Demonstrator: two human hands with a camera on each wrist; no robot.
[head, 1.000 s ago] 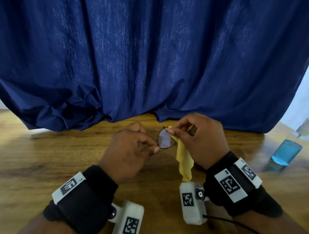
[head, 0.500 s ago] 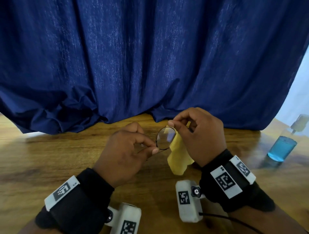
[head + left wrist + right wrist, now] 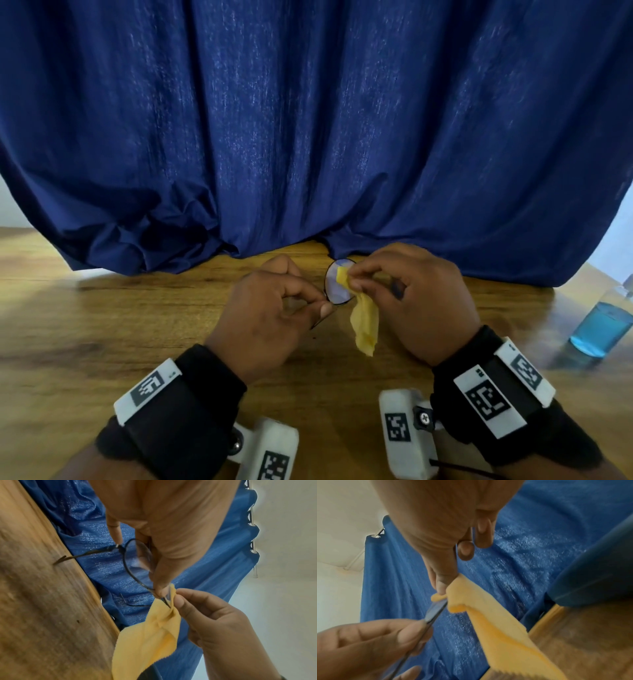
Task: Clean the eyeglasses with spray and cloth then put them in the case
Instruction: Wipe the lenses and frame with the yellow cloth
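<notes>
Closest to the person, both wrists carry black straps with white marker blocks, held above the wooden table (image 3: 102,342). A little further out, the left hand (image 3: 270,315) has its thumb and fingers curled and pinched on the thin dark frame of the eyeglasses (image 3: 337,282), holding them up off the table with one round lens facing the head camera. The right hand (image 3: 411,294) meets it from the other side, thumb and forefinger nipped together on a yellow cloth (image 3: 364,320) folded over the upper right edge of that lens; the rest of the cloth hangs loose below the fingers. Off to the right, well apart from the hands, a clear spray bottle (image 3: 603,329) of blue liquid stands on the table. Behind it all a dark blue curtain (image 3: 308,120) drops to the tabletop.
</notes>
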